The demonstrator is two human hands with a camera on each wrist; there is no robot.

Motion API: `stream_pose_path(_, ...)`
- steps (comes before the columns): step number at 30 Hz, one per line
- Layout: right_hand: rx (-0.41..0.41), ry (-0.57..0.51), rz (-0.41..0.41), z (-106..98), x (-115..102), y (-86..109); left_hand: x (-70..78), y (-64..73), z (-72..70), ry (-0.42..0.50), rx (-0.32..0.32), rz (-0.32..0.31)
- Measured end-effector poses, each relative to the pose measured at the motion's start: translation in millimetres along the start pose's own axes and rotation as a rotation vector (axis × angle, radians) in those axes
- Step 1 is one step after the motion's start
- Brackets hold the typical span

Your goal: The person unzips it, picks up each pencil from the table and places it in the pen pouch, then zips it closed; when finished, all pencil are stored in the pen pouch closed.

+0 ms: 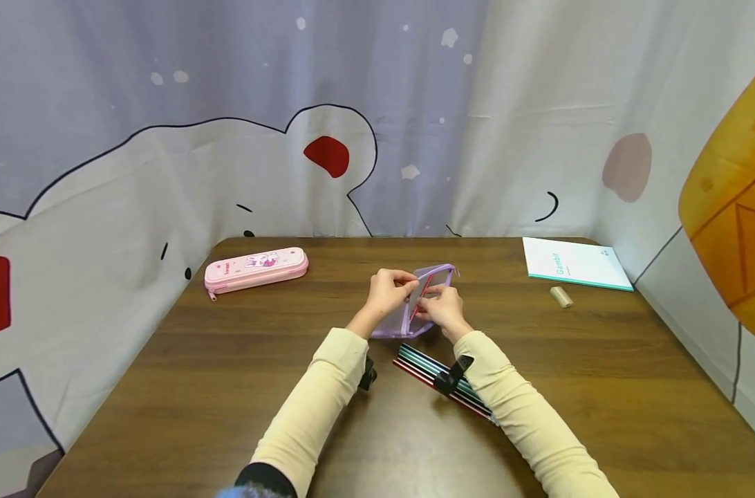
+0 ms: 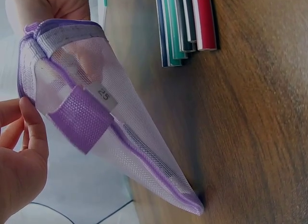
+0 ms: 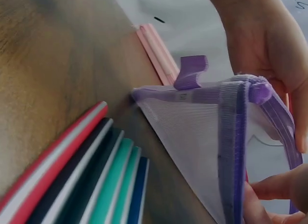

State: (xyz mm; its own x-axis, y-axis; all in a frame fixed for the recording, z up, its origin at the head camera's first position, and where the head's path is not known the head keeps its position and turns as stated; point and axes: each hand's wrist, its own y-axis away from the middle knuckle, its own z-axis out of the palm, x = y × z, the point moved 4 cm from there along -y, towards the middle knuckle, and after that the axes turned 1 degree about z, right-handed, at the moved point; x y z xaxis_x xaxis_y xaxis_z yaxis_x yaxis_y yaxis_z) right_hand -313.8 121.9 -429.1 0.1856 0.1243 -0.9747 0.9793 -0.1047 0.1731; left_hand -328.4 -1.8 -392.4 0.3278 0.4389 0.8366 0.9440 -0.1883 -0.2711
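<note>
The purple mesh pouch (image 1: 390, 324) sits tilted above the middle of the surface (image 1: 216, 394), mouth open. The left hand (image 1: 386, 290) has a narrow grip, pinching its rim; the right hand (image 1: 444, 308) has its fingers in the mouth, by a thin red stick (image 1: 426, 285), though whether that grip holds it I cannot tell. Striped sticks (image 1: 424, 363) lie nearer the person; a pink case (image 1: 256, 270) rests well to the left.

A sheer, purple-edged mesh pouch (image 1: 390, 324), tagged 25, is tilted, its gaping rim pinched by the left hand (image 1: 386, 294). At its mouth, 1 slim red stick (image 1: 424, 288) slants in the right hand (image 1: 444, 308).
</note>
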Motion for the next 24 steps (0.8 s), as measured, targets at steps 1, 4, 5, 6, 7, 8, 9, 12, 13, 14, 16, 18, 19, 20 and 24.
stream_pose_path(1,-0.001,0.007,-0.002,0.8,0.2,0.2,0.1,-0.2,0.2,0.002,-0.004,-0.003)
stream_pose_path(4,-0.027,0.018,-0.025,2.7,-0.2,2.3,2.2,1.4,0.1,-0.012,-0.004,-0.033)
stream_pose_path(5,-0.036,0.021,-0.033,2.7,-0.5,3.5,2.8,1.7,0.0,-0.016,0.001,-0.037)
stream_pose_path(6,-0.046,0.023,-0.042,2.2,-0.8,4.8,3.1,2.1,-0.1,-0.025,0.007,-0.032)
stream_pose_path(7,-0.056,0.029,-0.054,1.3,-1.1,6.2,3.5,2.4,-0.3,-0.031,0.012,-0.029)
stream_pose_path(8,-0.071,0.04,-0.069,0.1,-1.4,7.9,3.9,2.8,-0.3,-0.04,0.016,-0.028)
stream_pose_path(9,-0.085,0.054,-0.081,-1.7,-1.4,9.6,3.7,3.0,-0.1,-0.048,0.018,-0.024)
stream_pose_path(12,-0.134,0.161,-0.146,-8.1,-2.7,16.7,2.6,3.1,0.2,-0.056,0.017,-0.014)
stream_pose_path(13,-0.152,0.209,-0.172,-10.9,-3.1,19.8,2.5,3.3,0.3,-0.054,0.017,-0.011)
stream_pose_path(14,-0.173,0.266,-0.21,-14.1,-3.6,23.3,2.5,3.6,0.2,-0.051,0.017,-0.009)
stream_pose_path(16,-0.22,0.406,-0.302,-21.0,-4.6,32.5,2.2,4.0,0.2,-0.044,0.018,-0.003)
stream_pose_path(18,-0.275,0.557,-0.405,-27.8,-4.4,43.7,1.8,4.9,-0.2,-0.042,0.016,-0.002)
stream_pose_path(19,-0.307,0.637,-0.465,-30.9,-3.3,49.5,1.4,5.3,-0.5,-0.038,0.016,-0.003)
stream_pose_path(20,-0.339,0.714,-0.522,-33.8,-1.9,55.6,0.7,5.7,-0.9,-0.036,0.015,-0.005)
stream_pose_path(24,-0.46,0.951,-0.666,-43.4,6.9,77.4,-1.4,6.3,-4.2,-0.033,0.016,-0.003)
